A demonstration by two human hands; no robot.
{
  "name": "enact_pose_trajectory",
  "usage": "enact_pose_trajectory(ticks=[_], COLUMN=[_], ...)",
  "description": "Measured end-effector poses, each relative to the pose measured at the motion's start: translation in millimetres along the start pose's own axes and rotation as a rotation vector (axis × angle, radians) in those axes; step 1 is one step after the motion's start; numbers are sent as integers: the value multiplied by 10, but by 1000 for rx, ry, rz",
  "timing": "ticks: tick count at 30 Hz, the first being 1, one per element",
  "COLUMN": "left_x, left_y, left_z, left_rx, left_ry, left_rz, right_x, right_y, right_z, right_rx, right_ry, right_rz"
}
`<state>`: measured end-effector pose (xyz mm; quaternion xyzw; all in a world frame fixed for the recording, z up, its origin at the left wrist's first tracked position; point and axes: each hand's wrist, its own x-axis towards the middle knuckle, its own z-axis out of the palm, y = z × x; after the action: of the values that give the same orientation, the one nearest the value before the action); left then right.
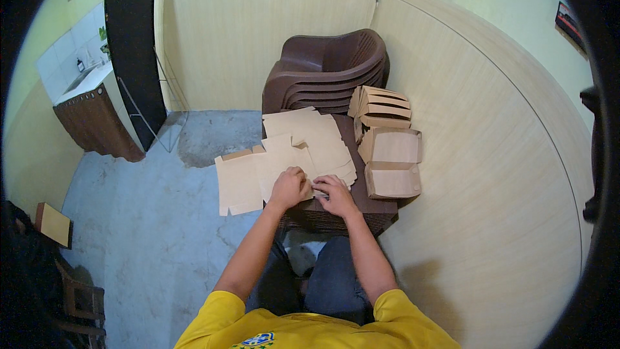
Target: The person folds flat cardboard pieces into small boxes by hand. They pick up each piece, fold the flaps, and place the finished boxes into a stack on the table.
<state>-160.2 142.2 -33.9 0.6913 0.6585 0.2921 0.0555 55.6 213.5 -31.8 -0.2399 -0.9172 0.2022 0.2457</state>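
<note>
A flat, unfolded cardboard box blank (242, 178) lies over the front left of a brown table, its left part overhanging the edge. Beneath and behind it is a pile of similar blanks (323, 136). My left hand (292, 187) is closed at the near edge of the top blank, fingers curled onto the card. Close beside it, my right hand (334, 195) pinches the same edge with bent fingers. The hands partly hide the flap between them. A raised fold shows in the card just beyond my left hand.
Folded cardboard boxes (381, 106) stand at the table's right, with an open box (395, 165) nearer me. Stacked brown plastic chairs (326, 68) rise behind the brown table (378, 207). A wooden-panelled wall (491, 155) runs along the right. An ironing board (132, 45) leans at far left.
</note>
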Motion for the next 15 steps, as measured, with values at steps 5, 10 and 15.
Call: enact_pose_trajectory(ticks=[5,10,15], left_x=[61,42,83], left_y=[-122,-119,-225], left_z=[104,86,25], left_rx=[-113,-201,-270], left_ry=[145,158,61], left_rz=[84,76,4], right_x=[20,215,461], right_y=[0,-19,18], right_z=[-44,45,195], right_rx=[25,-49,-37], right_ry=[-40,15,167], right_rz=[32,63,126])
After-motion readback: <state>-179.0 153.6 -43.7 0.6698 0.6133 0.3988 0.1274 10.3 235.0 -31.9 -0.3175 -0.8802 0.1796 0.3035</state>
